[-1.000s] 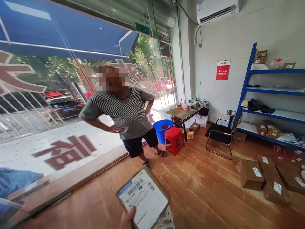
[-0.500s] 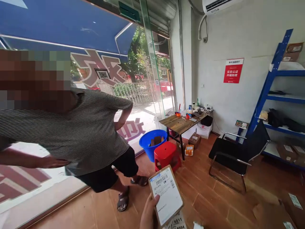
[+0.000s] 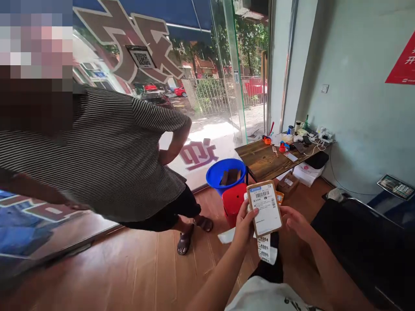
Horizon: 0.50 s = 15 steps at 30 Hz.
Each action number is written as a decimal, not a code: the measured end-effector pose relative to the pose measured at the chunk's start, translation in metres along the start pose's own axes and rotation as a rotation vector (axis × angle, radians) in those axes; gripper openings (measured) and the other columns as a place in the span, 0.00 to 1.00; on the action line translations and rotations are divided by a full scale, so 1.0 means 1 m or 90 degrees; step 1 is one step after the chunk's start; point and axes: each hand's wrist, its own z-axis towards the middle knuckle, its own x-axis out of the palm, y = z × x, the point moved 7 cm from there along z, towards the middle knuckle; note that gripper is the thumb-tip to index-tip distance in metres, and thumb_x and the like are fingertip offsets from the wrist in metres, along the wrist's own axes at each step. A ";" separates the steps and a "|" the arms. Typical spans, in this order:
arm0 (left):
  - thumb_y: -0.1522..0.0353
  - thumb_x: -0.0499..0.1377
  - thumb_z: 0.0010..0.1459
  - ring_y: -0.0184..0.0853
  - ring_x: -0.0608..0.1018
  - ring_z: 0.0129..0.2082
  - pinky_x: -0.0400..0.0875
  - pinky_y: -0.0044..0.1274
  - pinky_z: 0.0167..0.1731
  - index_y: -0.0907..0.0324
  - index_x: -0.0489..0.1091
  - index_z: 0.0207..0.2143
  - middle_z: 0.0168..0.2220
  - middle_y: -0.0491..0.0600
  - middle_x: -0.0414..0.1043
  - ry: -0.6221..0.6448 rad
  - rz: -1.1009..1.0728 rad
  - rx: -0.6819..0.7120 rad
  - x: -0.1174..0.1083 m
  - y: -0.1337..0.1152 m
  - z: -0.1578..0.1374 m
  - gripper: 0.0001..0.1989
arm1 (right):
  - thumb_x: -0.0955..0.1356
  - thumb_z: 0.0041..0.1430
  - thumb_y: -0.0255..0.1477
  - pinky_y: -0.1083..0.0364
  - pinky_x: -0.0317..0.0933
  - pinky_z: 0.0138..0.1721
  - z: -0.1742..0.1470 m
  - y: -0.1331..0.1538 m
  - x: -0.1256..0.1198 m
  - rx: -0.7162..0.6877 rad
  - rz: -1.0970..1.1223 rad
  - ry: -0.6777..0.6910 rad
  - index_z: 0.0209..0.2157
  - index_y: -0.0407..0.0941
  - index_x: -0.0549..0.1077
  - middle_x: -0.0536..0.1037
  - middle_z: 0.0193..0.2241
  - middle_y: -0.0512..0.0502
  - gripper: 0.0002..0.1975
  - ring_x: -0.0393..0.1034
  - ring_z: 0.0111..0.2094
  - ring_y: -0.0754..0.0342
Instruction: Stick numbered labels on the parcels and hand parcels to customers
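Note:
My left hand [image 3: 245, 219] grips a small flat cardboard parcel [image 3: 265, 211] by its left edge, thumb on the front. A white shipping label with barcodes covers the parcel's face. Below it hangs a strip of numbered stickers [image 3: 265, 248], with 4004, 4005 and 4006 legible; its upper end is hidden behind the parcel. Close to the parcel's right edge is my right hand [image 3: 296, 221], fingers bent and drawn together. Whatever may be between those fingertips is too small to make out.
A person in a striped shirt [image 3: 129, 160] stands at left by the glass front. Ahead are a blue tub [image 3: 214, 179], a red stool [image 3: 231, 201] and a cluttered wooden table [image 3: 259, 160]. A black chair [image 3: 353, 242] stands close on my right.
The parcel has moved up and right in view, with the sticker strip now showing more below it. My right hand has come into view beside it. The view has tilted down.

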 end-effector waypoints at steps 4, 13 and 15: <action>0.62 0.72 0.37 0.47 0.81 0.43 0.75 0.35 0.46 0.58 0.68 0.49 0.42 0.53 0.80 0.005 -0.016 -0.012 0.040 0.011 0.111 0.34 | 0.77 0.46 0.45 0.56 0.64 0.30 0.095 0.017 -0.053 -0.009 0.028 -0.070 0.45 0.48 0.75 0.80 0.38 0.46 0.26 0.72 0.33 0.53; 0.60 0.74 0.39 0.47 0.80 0.45 0.75 0.34 0.46 0.59 0.69 0.50 0.44 0.54 0.80 -0.032 -0.010 -0.048 0.110 0.014 0.281 0.35 | 0.76 0.46 0.43 0.55 0.67 0.28 0.243 0.035 -0.170 0.042 0.069 -0.107 0.41 0.47 0.77 0.81 0.36 0.44 0.21 0.74 0.34 0.49; 0.58 0.72 0.40 0.46 0.80 0.44 0.76 0.31 0.44 0.61 0.71 0.48 0.44 0.55 0.80 -0.069 -0.029 -0.036 0.109 0.023 0.313 0.33 | 0.76 0.44 0.43 0.53 0.69 0.30 0.274 0.026 -0.194 0.053 0.082 -0.094 0.41 0.47 0.78 0.81 0.37 0.44 0.23 0.75 0.35 0.48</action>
